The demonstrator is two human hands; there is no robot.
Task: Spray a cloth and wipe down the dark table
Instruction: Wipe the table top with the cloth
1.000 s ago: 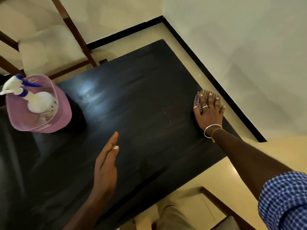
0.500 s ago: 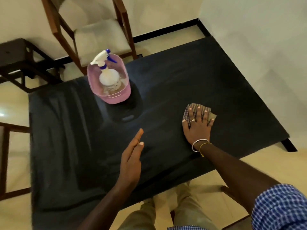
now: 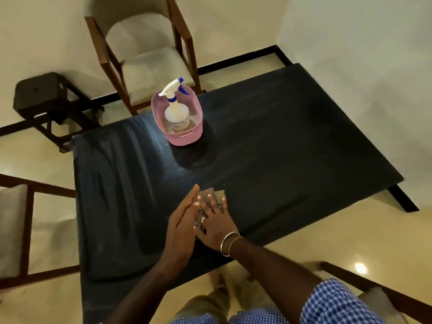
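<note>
At the far left edge stands a wooden-framed chair with a pale cushion [image 3: 12,230], and behind it, on the cream floor, a small dark square stool [image 3: 39,94]. A second brown wooden chair with a cream padded seat [image 3: 152,64] is drawn up to the far side of the dark rectangular table [image 3: 292,148]. On the table's far part sits a pink plastic basket [image 3: 187,136], and a white spray bottle with a blue trigger and nozzle [image 3: 176,111] stands upright inside it, well apart from both hands. Near the table's front edge, the left hand [image 3: 181,230] stands on its edge with fingers straight and together, holding nothing; it lies just beside the right hand and partly covers it from this view. Whether the two touch cannot be told. The right hand [image 3: 216,226] lies flat, palm down, fingers spread and straight, pressing on the checked folded cloth [image 3: 216,194]. The cloth lies on the tabletop almost wholly under that hand, only its far edge showing past the fingertips, blurred. A ring [image 3: 203,218] sits on one finger, and silver and gold bangles [image 3: 228,243] circle the wrist. Further right are a blue-and-white checked sleeve [image 3: 334,302] and the wooden arm of another chair [image 3: 374,288].
</note>
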